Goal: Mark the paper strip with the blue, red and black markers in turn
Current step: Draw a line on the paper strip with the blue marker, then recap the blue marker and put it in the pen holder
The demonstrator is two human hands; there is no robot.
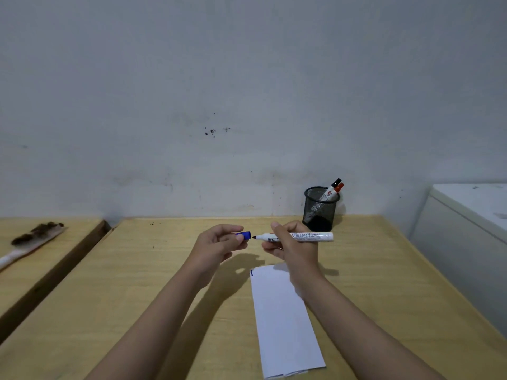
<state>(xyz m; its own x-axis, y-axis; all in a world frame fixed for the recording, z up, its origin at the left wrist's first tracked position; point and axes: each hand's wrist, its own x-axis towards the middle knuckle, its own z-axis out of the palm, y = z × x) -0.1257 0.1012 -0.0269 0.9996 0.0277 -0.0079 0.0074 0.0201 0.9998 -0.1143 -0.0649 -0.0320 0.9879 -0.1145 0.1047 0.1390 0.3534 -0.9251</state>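
Observation:
My right hand (290, 244) grips a white whiteboard marker (310, 236) held level above the table, its dark tip bare and pointing left. A small gap away, my left hand (219, 239) pinches the blue cap (245, 235). The white paper strip (282, 322) lies lengthwise on the wooden table below my right forearm, with a short blue mark (251, 272) at its far left corner. The red marker (338, 188) and the black marker (334, 185) stand capped in a black mesh pen cup (319, 211) at the back.
The wooden table (153, 283) reaches back to a grey wall. On a second table to the left lies a brush (33, 241) with dark bristles. A white cabinet (466, 234) stands at the right edge.

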